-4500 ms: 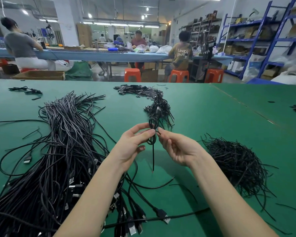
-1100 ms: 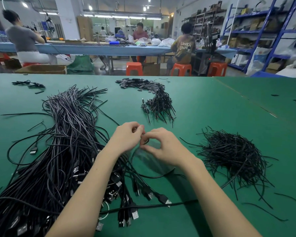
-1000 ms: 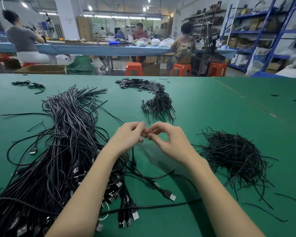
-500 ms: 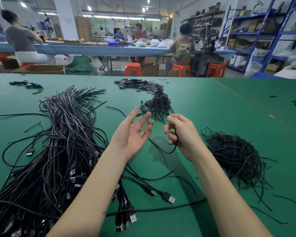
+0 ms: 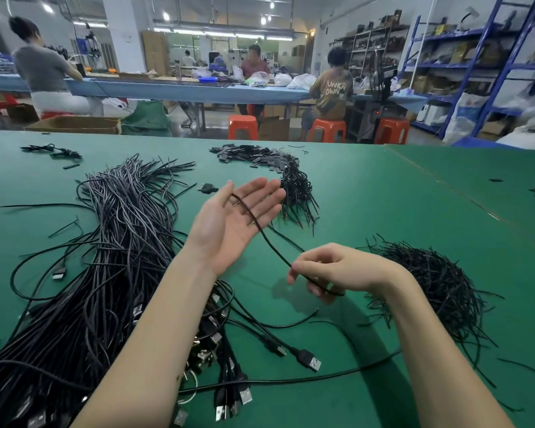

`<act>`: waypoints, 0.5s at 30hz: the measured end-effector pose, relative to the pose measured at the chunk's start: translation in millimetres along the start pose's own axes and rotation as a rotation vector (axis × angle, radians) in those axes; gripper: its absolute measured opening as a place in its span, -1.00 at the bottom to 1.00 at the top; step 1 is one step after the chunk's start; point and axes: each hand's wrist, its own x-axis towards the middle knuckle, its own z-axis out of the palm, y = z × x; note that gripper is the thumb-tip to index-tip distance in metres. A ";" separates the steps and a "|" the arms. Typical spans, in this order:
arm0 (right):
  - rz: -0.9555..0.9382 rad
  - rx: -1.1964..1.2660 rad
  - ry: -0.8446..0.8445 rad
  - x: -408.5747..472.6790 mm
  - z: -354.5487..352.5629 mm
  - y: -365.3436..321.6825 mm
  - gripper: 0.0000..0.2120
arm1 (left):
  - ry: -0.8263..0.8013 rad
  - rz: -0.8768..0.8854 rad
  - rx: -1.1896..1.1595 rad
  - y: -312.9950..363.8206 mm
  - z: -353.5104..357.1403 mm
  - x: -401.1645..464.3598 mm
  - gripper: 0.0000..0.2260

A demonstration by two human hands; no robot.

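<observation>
Black cable (image 5: 267, 240) | left hand (image 5: 229, 223) flat-open (palm up) | right hand (image 5: 343, 270) pinching it, now lower

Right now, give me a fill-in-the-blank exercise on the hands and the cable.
The left hand lies ___, palm up, under the black cable.
The right hand grips the same ___ in curled fingers.
The table is ___.
The big cable bundle lies on the person's ___ side.
Missing: open; cable; green; left.

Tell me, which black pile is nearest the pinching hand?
The tangled heap of short ties, beside the right hand pinching the cable; the long-cable bundle lies left, the coiled pile farther back.
</observation>
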 end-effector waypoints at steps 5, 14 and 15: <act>0.172 -0.346 0.348 10.1 -1.5 8.3 -0.57 | -0.161 -0.069 0.446 -3.2 5.5 -6.3 -0.48; -0.355 0.275 0.652 8.3 -2.0 -24.6 -0.88 | -0.082 -0.182 0.806 -41.9 7.8 2.1 -0.52; -0.407 0.236 0.627 6.4 1.1 -30.4 -0.87 | -0.044 -0.153 0.756 -43.2 7.6 3.2 -0.54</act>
